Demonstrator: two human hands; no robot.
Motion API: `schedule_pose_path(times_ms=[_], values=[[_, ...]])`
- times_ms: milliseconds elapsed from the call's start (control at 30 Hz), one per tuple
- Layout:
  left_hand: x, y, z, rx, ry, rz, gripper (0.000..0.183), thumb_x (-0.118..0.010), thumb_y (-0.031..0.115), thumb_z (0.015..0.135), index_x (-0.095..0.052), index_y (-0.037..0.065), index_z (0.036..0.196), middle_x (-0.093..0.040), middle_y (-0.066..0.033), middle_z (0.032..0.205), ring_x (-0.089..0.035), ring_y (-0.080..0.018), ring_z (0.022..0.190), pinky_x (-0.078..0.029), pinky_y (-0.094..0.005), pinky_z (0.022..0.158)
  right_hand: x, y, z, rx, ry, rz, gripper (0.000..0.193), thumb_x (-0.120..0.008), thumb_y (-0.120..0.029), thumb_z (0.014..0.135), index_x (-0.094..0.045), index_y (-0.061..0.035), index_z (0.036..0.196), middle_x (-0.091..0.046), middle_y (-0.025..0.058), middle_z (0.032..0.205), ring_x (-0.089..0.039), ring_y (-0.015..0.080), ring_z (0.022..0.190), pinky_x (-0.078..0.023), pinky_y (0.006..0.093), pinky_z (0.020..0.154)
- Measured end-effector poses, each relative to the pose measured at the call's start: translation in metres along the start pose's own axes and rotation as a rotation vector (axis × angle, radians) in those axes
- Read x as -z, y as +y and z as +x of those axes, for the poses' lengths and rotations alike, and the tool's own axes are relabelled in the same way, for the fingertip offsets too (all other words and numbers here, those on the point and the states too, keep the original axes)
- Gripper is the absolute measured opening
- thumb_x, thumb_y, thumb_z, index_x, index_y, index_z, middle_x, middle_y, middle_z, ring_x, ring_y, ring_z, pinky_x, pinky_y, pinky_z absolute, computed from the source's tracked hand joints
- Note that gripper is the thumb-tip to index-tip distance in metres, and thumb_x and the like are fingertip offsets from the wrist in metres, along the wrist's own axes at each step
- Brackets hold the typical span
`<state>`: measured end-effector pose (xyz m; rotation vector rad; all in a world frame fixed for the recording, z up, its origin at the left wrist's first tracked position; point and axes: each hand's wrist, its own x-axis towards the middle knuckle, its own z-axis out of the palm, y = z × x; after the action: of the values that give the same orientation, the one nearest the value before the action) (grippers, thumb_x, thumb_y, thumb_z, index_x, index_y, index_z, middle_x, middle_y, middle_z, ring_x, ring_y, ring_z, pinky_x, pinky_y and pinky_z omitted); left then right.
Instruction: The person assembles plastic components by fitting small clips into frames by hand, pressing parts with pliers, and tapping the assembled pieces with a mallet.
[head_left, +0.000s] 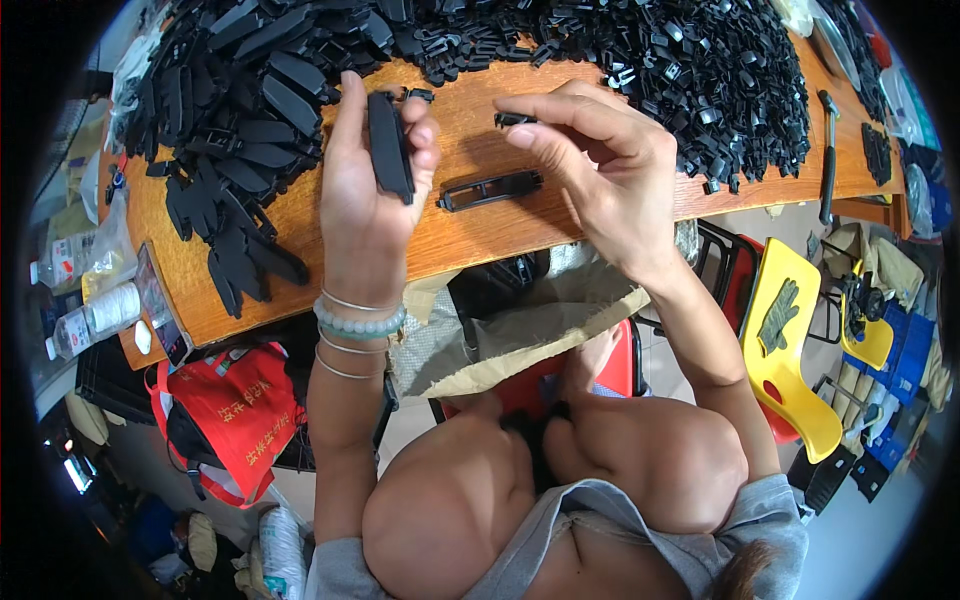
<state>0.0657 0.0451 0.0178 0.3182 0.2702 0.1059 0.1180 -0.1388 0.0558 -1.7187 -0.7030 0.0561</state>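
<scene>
Left grip [358, 192] holds black piece [389, 148] along palm.

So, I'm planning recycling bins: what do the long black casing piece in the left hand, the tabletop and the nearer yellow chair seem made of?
Long black casing piece: probably plastic, matte, evenly coloured and crisp-edged.
Tabletop: wood or wood-look laminate, streaky orange-brown grain with slight sheen.
Nearer yellow chair: likely moulded plastic, smooth, one curved shell.

A wooden table [470, 115] stands over a pale tiled floor [655, 365]. Below its front edge is a red seat [627, 365]; toward its right front corner, a yellow chair [808, 400], with a second yellow seat [872, 345] farther right.
</scene>
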Motion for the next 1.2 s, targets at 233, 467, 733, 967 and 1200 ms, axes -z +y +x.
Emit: schedule_pose_path(times_ms=[233, 467, 733, 967, 1200], values=[[-0.029, -0.005, -0.036, 0.126, -0.059, 0.329, 0.040, -0.042, 0.020, 0.098, -0.045, -0.003, 0.130, -0.056, -0.0118, 0.089, -0.049, -0.0089, 0.058, -0.036, -0.0190, 0.041, -0.003, 0.004, 0.001, 0.073, 0.153, 0.042, 0.014, -0.068, 0.001, 0.079, -0.072, -0.0015, 0.092, -0.064, 0.0055, 0.077, -0.058, 0.0104, 0.064, -0.045, 0.0222, 0.055], [-0.050, -0.021, -0.050, -0.032, 0.111, 0.849, 0.047, -0.058, 0.006, 0.089, -0.044, -0.003, 0.133, -0.059, -0.0082, 0.093, -0.053, -0.0079, 0.062, -0.040, -0.0186, 0.047, -0.005, -0.006, -0.005, 0.203, 0.076, 0.008, 0.014, -0.067, 0.001, 0.081, -0.071, -0.0006, 0.094, -0.066, 0.0066, 0.081, -0.061, 0.0098, 0.066, -0.046, 0.0205, 0.052], [-0.051, -0.020, -0.059, -0.032, -0.060, 1.063, 0.056, -0.052, 0.000, 0.087, -0.036, -0.003, 0.141, -0.059, -0.0136, 0.109, -0.059, -0.0139, 0.085, -0.050, -0.0241, 0.060, -0.010, -0.005, -0.014, 0.298, -0.084, 0.161, 0.009, -0.060, 0.001, 0.084, -0.064, -0.0009, 0.092, -0.063, 0.0109, 0.077, -0.061, 0.0216, 0.065, -0.047, 0.0304, 0.057], [-0.044, -0.023, -0.065, 0.081, 0.002, 0.594, 0.053, -0.052, 0.014, 0.094, -0.036, -0.011, 0.137, -0.060, -0.0116, 0.113, -0.059, -0.0144, 0.100, -0.047, -0.0252, 0.084, -0.007, 0.000, -0.020, 0.291, -0.022, 0.160, 0.010, -0.061, 0.002, 0.084, -0.063, 0.0015, 0.093, -0.061, 0.0118, 0.076, -0.060, 0.0222, 0.064, -0.047, 0.0303, 0.057], [-0.047, -0.033, -0.073, 0.034, 0.013, 0.645, 0.046, -0.052, 0.013, 0.095, -0.043, -0.010, 0.134, -0.063, -0.0099, 0.110, -0.060, -0.0103, 0.091, -0.047, -0.0232, 0.081, -0.003, -0.002, -0.021, 0.393, 0.199, -0.088, 0.014, -0.067, 0.006, 0.078, -0.063, 0.0063, 0.091, -0.065, 0.0150, 0.079, -0.063, 0.0225, 0.064, -0.050, 0.0287, 0.055]])
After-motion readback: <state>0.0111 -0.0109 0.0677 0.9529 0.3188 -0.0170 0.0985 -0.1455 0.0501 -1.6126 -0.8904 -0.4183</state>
